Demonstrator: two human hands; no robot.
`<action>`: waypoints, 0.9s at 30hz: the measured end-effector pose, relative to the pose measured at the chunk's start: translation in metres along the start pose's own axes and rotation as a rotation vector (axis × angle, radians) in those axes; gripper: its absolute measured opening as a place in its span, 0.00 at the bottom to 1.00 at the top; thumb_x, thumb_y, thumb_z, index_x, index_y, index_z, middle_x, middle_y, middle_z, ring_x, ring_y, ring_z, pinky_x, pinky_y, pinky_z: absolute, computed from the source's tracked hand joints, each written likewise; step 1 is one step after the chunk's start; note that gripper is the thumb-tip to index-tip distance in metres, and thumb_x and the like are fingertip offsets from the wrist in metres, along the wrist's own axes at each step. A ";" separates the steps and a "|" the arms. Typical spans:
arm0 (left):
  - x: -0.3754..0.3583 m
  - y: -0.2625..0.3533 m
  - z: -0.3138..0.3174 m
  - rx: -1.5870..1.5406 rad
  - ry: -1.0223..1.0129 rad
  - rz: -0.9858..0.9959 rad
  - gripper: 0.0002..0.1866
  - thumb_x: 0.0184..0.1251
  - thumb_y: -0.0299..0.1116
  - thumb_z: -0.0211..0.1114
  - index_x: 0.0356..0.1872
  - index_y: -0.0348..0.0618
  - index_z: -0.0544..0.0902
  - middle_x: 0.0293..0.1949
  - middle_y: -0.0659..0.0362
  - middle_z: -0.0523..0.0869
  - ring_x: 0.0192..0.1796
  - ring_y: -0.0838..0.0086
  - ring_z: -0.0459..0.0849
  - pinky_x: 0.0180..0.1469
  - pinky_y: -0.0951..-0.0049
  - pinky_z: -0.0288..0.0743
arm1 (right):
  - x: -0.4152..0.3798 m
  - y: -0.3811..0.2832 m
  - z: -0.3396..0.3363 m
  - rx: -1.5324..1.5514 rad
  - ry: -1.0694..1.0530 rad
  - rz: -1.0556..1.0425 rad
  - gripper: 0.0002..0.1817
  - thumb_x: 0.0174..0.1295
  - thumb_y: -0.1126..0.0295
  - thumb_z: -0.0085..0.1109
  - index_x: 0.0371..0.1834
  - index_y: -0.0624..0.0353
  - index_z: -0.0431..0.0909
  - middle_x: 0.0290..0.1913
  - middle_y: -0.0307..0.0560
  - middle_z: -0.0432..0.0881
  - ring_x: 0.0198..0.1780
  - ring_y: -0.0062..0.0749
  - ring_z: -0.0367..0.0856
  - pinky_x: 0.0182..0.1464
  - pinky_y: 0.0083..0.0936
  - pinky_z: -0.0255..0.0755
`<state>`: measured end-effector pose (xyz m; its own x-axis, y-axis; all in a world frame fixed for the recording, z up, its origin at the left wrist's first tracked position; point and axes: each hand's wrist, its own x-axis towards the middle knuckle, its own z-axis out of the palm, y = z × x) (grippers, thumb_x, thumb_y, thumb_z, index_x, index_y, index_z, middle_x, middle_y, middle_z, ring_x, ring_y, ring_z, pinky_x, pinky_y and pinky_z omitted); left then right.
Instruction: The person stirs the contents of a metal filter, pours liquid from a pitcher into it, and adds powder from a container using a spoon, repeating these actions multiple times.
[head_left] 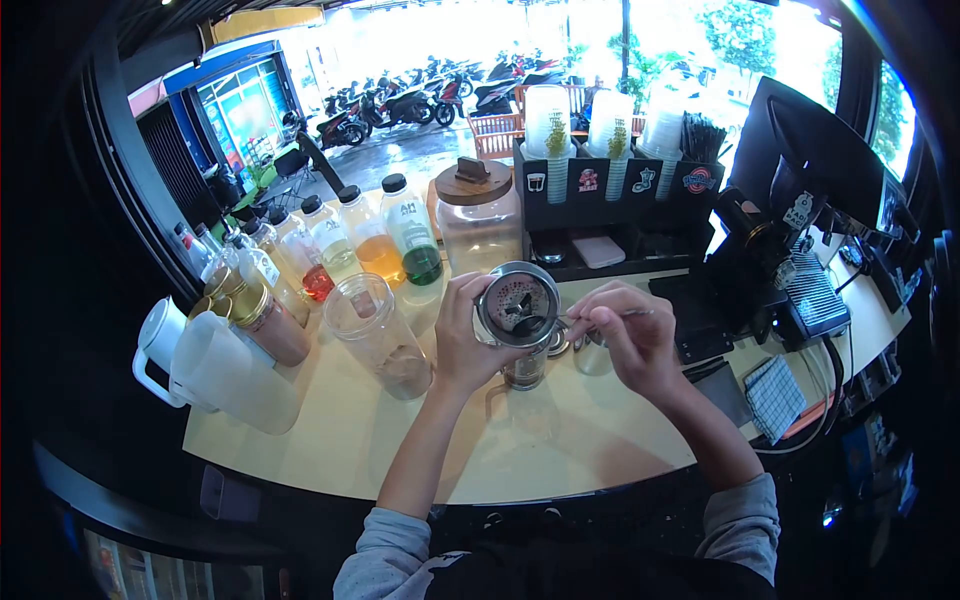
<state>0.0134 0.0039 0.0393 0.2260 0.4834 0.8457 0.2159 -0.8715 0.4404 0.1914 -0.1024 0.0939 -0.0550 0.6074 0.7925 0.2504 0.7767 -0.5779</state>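
Note:
My left hand point(468, 335) is wrapped round a round metal-rimmed container point(492, 308), its open mouth tilted toward me. Inside it shows a reddish-brown surface with dark patches; I cannot make out what it is. In my right hand point(635, 338) is a thin metal spoon point(648, 312), pinched between thumb and fingers, its bowl end at the container's mouth. Just below stands a small glass point(524, 374) on the counter, partly covered by the container. Small round metal pieces point(558, 343) lie behind my right fingers. To the left is a large clear plastic jar point(378, 335).
Several capped bottles of coloured liquid point(382, 258) line the left, with pitchers point(235, 375) nearer me. A wooden-lidded jar point(480, 225) and a black cup organiser point(620, 215) stand behind. At right are a coffee machine point(815, 300) and a checked cloth point(775, 398) on the counter point(560, 450).

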 end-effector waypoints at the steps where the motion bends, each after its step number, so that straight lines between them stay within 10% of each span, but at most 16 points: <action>1: 0.000 0.000 0.001 0.011 -0.008 0.016 0.43 0.26 0.37 0.85 0.51 0.44 0.73 0.47 0.56 0.76 0.50 0.63 0.79 0.53 0.66 0.76 | -0.002 0.000 0.002 -0.001 0.000 0.001 0.03 0.64 0.81 0.54 0.37 0.69 0.78 0.35 0.51 0.82 0.35 0.28 0.84 0.38 0.22 0.78; 27: 0.009 -0.005 -0.004 0.049 -0.124 0.008 0.44 0.28 0.40 0.84 0.53 0.42 0.72 0.48 0.55 0.76 0.51 0.59 0.79 0.52 0.63 0.75 | -0.008 -0.012 0.004 -0.115 0.034 -0.075 0.04 0.64 0.79 0.54 0.39 0.67 0.78 0.37 0.53 0.83 0.42 0.35 0.84 0.44 0.27 0.78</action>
<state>0.0108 0.0124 0.0453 0.3427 0.4853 0.8044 0.2588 -0.8719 0.4157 0.1851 -0.1159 0.0934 -0.0451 0.5404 0.8402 0.3561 0.7945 -0.4919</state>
